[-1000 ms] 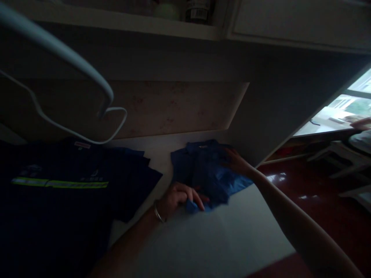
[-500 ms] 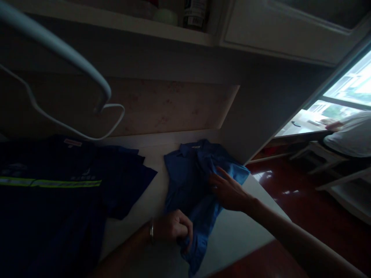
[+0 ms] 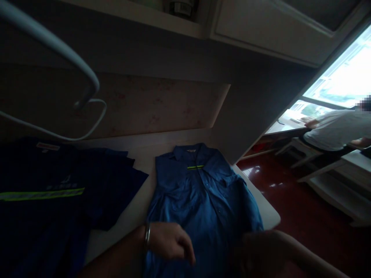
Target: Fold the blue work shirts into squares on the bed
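The shirt (image 3: pixel 188 216) is blue and lies spread front up on the table (image 3: pixel 271 214), its collar (image 3: pixel 181 152) at the far end and a small pale label (image 3: pixel 191 150) showing inside. Just below sits a short yellow-green strip (image 3: pixel 194 167). The buttons (image 3: pixel 219 211) run down toward the near right, and creases cross the body. The near end sinks into shadow, so I can't fairly say how the hem lies.

Ahead of me, a dim wall panel (image 3: pixel 158 106) with faint reddish flowers sits below pale cabinets (image 3: pixel 261 33). To my right, a window (image 3: pixel 342 79) glares white, and the glossy dark-red floor (image 3: pixel 301 216) catches highlights near white furniture (image 3: pixel 337 193).
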Motion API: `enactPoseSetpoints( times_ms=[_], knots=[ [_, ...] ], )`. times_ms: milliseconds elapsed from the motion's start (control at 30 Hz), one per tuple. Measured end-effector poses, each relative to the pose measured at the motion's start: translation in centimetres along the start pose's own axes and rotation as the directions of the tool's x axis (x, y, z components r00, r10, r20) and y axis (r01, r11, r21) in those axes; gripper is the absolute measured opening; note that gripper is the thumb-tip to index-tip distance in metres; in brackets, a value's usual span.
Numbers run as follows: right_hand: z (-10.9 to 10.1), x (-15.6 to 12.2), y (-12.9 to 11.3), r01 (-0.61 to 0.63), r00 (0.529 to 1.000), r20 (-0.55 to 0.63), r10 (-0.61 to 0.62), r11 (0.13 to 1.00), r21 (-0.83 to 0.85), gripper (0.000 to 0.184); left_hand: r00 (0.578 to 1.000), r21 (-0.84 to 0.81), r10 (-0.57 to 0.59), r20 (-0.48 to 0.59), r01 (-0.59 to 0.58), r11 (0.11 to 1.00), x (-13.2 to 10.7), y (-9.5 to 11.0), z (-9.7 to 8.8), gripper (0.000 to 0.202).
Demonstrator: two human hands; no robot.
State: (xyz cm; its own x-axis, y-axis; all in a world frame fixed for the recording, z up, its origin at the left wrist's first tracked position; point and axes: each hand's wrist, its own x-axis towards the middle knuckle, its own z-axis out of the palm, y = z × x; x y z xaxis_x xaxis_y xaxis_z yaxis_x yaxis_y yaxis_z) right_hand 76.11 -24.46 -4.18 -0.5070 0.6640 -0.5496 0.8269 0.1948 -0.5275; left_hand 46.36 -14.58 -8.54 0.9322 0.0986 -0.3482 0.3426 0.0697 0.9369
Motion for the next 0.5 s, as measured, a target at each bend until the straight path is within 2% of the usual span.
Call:
enactPoseSetpoints(
  times_ms=[33,67,100,133,167,200,233,267,300,333,400,433,500],
  knots=[
    [-1.6,1.0,0.1,-0.016,1.000,-0.022,0.017,0.998,0.065,0.031,0.987,-0.034,-0.016,-0.157,0.011,0.999,0.8,0.1,-0.8,0.022],
    [-3.3,2.3,0.3,-0.044,0.994,-0.093,0.055,0.992,0.118,0.036,0.942,-0.040,-0.035,-0.335,0.023,0.999,1.6,0.3,-1.9,0.024],
    [-5.0,3.9,0.8,-0.078,0.975,-0.196,0.107,0.986,0.149,0.040,0.857,-0.002,-0.034,-0.514,0.039,0.999,2.4,0.5,-3.0,0.027],
    [-6.7,5.7,1.4,-0.136,0.922,-0.339,0.184,0.977,0.162,0.043,0.744,0.077,-0.001,-0.668,0.070,0.995,3.2,0.7,-4.2,0.031],
    [-8.3,7.6,2.3,-0.210,0.828,-0.499,0.254,0.967,0.144,0.042,0.624,0.183,0.065,-0.779,0.126,0.975,3.9,0.8,-5.2,0.035],
    [-9.6,9.5,3.3,-0.295,0.734,-0.606,0.307,0.948,0.122,0.042,0.522,0.289,0.145,-0.841,0.205,0.935,4.6,0.8,-6.2,0.042],
    [-10.7,11.4,4.4,-0.398,0.649,-0.665,0.370,0.910,0.118,0.046,0.456,0.369,0.210,-0.865,0.296,0.881,5.1,0.6,-6.9,0.050],
    [-11.4,13.0,5.4,-0.490,0.593,-0.684,0.424,0.865,0.111,0.053,0.428,0.419,0.242,-0.871,0.387,0.822,5.5,0.2,-7.3,0.058],
    [-11.8,14.4,6.4,-0.557,0.564,-0.681,0.467,0.824,0.104,0.059,0.426,0.447,0.248,-0.870,0.470,0.761,5.8,-0.4,-7.6,0.064],
    [-11.8,15.4,7.3,-0.600,0.557,-0.664,0.499,0.795,0.094,0.062,0.434,0.467,0.245,-0.867,0.532,0.706,6.0,-1.0,-7.6,0.063],
    [-11.4,16.6,8.5,-0.622,0.578,-0.630,0.519,0.779,0.071,0.052,0.458,0.503,0.254,-0.852,0.583,0.638,6.0,-2.4,-7.5,0.045],
    [-11.0,16.7,8.9,-0.620,0.588,-0.622,0.516,0.782,0.063,0.044,0.467,0.518,0.265,-0.844,0.579,0.629,5.8,-3.1,-7.4,0.036],
    [-10.5,15.9,9.7,-0.626,0.586,-0.624,0.517,0.778,0.056,0.034,0.469,0.517,0.271,-0.840,0.544,0.661,4.9,-3.9,-7.7,0.037]
  ],
)
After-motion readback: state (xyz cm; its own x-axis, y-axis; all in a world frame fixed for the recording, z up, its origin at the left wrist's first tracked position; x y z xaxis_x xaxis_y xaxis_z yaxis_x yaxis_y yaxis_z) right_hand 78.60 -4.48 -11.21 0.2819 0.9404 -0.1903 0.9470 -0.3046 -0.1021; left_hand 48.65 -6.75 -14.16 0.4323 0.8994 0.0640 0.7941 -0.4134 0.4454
